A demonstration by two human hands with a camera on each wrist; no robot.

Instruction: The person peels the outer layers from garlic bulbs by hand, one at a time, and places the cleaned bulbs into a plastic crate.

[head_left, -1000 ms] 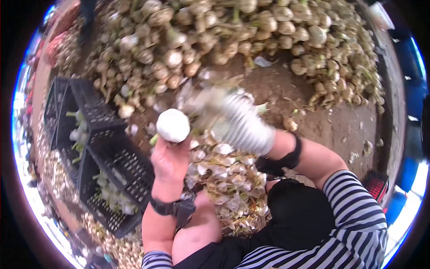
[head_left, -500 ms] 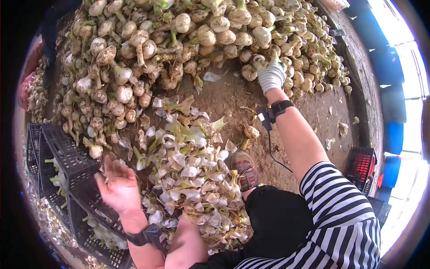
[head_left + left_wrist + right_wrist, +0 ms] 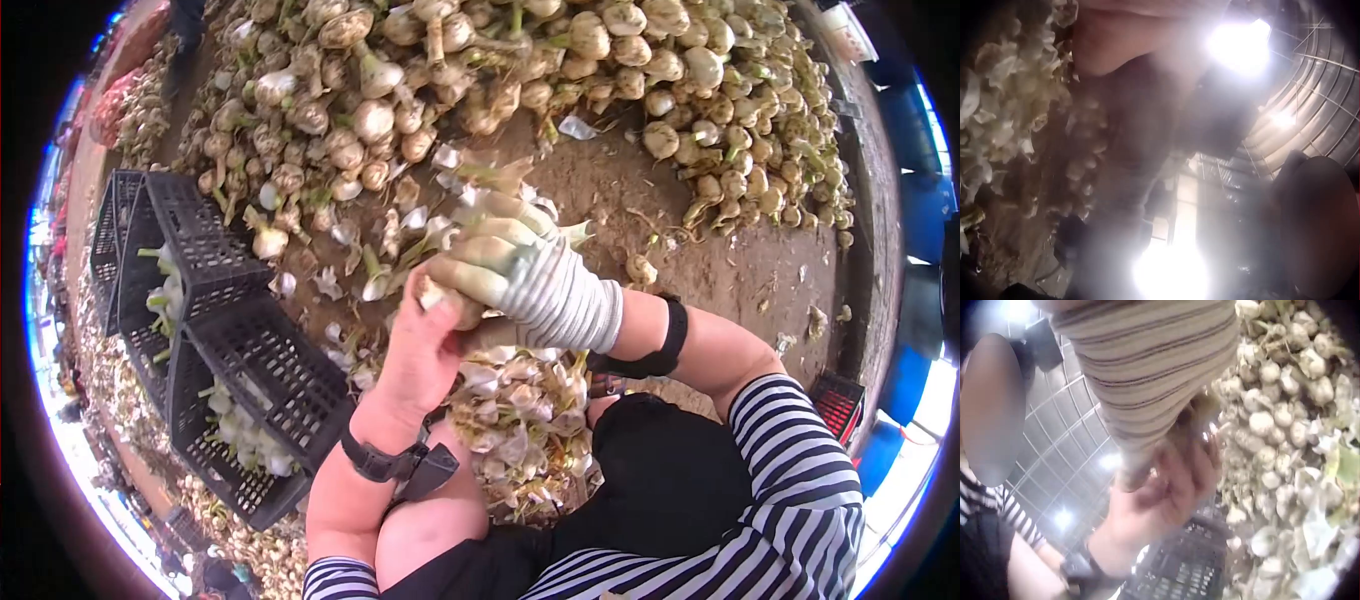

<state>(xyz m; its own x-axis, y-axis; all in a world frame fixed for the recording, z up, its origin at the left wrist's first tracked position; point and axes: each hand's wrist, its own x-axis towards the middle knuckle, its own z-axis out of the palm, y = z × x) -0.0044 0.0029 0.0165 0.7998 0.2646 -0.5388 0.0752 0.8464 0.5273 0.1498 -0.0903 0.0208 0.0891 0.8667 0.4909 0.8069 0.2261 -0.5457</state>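
In the head view a garlic bulb (image 3: 455, 308) sits between both hands in front of the body. My bare left hand (image 3: 412, 350) grips it from the near left side, thumb lying across it. From the right, my right hand (image 3: 530, 265), in a striped white glove, has its fingers curled over the same bulb and covers most of it. The right wrist view shows the gloved right hand (image 3: 1147, 381) meeting the bare left hand (image 3: 1160, 500). Glare and blur hide the bulb in the left wrist view, where only part of a hand (image 3: 1116, 37) shows at the top.
A large heap of unpeeled garlic (image 3: 590, 40) lies ahead. Black plastic crates (image 3: 290, 370) with peeled white bulbs (image 3: 245, 435) stand on the left. Loose skins (image 3: 520, 420) are piled below the hands, near the legs. A red-and-black crate (image 3: 838, 410) is at far right.
A second ago the left hand held up a clean white bulb; then it was empty beside the crates while the right hand reached into the heap. Now both hands are together on a bulb.
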